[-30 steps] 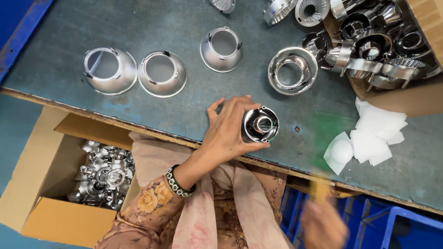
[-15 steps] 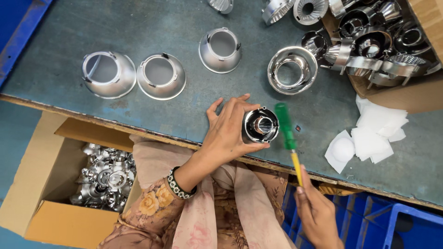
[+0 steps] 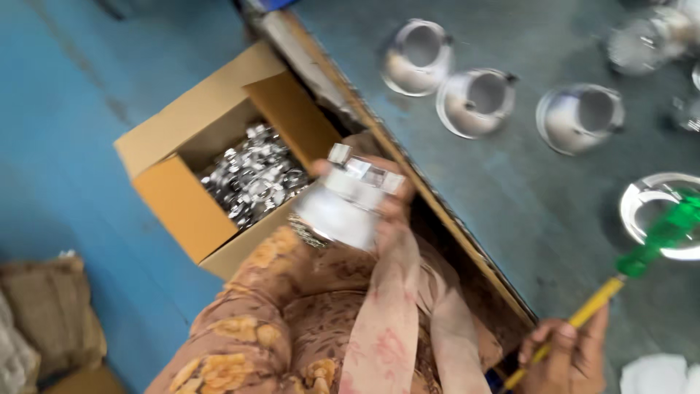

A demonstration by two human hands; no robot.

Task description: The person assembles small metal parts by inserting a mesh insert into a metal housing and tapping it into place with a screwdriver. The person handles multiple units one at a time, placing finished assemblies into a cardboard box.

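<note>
Grey-green, worn tabletop (image 3: 510, 197) runs across the upper right, its wooden edge cutting diagonally toward the lower right. Beyond that edge, to the left, blue floor (image 3: 65, 146). On the floor, just beside the tabletop edge, an open brown cardboard box (image 3: 182, 211), plain sided, flaps up, filled with small shiny metal parts (image 3: 255, 179). At the far lower left of the box, a crumpled brownish sack (image 3: 51, 314).

We hold a silver reflector cup (image 3: 346, 201) in our left hand (image 3: 390, 219), fingers wrapped about it, raised off the tabletop and over the near corner of the box; it is blurred. Our right hand (image 3: 565, 354), well right of the box and over the tabletop, is closed on the yellow shaft of a green-handled screwdriver (image 3: 634, 259), green end pointing up and away.

On the tabletop, right of the box, three silver cone reflectors (image 3: 477, 102) sit in a row, mouths up. A chrome ring (image 3: 649, 208) lies under the screwdriver's green end. White paper pieces (image 3: 656, 376) at the lower right corner.
</note>
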